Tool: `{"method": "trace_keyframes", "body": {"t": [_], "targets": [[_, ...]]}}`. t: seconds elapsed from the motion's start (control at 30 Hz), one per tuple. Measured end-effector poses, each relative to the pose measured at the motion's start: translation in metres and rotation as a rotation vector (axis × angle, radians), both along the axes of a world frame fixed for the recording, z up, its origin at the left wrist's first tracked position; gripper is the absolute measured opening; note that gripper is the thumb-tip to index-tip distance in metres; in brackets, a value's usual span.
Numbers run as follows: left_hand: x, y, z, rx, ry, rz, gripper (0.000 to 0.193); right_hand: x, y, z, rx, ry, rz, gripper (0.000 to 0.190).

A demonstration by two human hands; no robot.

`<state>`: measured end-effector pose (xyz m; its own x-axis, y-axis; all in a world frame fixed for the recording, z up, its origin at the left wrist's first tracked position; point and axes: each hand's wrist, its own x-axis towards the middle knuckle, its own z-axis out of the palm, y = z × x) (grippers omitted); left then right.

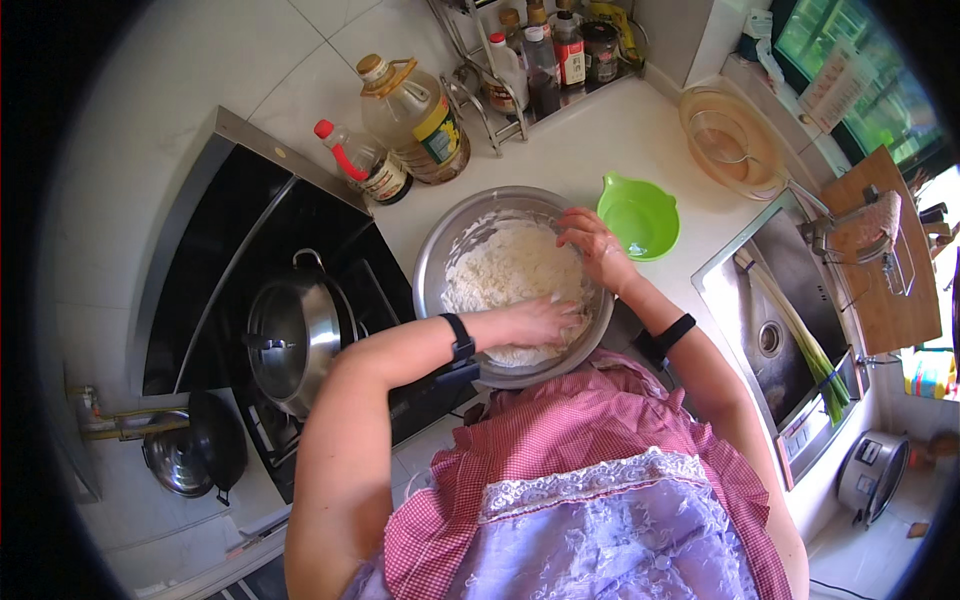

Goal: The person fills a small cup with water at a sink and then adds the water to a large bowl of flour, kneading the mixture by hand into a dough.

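Observation:
A wide stainless steel bowl (pixel 442 225) stands on the counter against the front of the apron, filled with white, crumbly flour (pixel 502 266). My left hand (pixel 540 321) reaches across the near side of the bowl, palm down, with its fingertips sunk in the flour; what lies under the palm is hidden. On the bowl's right side, my right hand (pixel 596 247) hooks its fingers over the rim, and they are dusted with flour. Just beyond that hand sits a green plastic bowl (pixel 645 217) with a spout, holding some clear liquid.
To the left, a lidded steel pot (pixel 296 345) stands on the gas stove. An oil jug (pixel 420 127) and a red-capped sauce bottle (pixel 367 169) stand behind the bowl. Leeks (pixel 795 330) lie across the sink (pixel 750 360) at right. A strainer (pixel 720 139) rests in a clear basin (pixel 750 180).

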<state>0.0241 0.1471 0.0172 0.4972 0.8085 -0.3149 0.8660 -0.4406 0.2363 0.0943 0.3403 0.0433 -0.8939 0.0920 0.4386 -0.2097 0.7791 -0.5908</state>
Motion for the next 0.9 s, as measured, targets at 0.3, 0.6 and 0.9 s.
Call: {"method": "trace_keyframes", "body": {"t": [0.3,0.6,0.9], "targets": [[-0.051,0.014,0.029,-0.190,0.260,0.861,0.053,0.001,0.014,-0.004,0.002,-0.028,0.020,0.033],[-0.087,0.026,0.000,-0.064,-0.052,1.435,0.051,-0.008,-0.022,0.016,-0.311,-0.114,-0.228,0.056],[0.007,-0.023,0.000,0.161,0.005,0.177,0.040,-0.005,-0.017,0.012,-0.270,-0.141,-0.242,0.053]]}}
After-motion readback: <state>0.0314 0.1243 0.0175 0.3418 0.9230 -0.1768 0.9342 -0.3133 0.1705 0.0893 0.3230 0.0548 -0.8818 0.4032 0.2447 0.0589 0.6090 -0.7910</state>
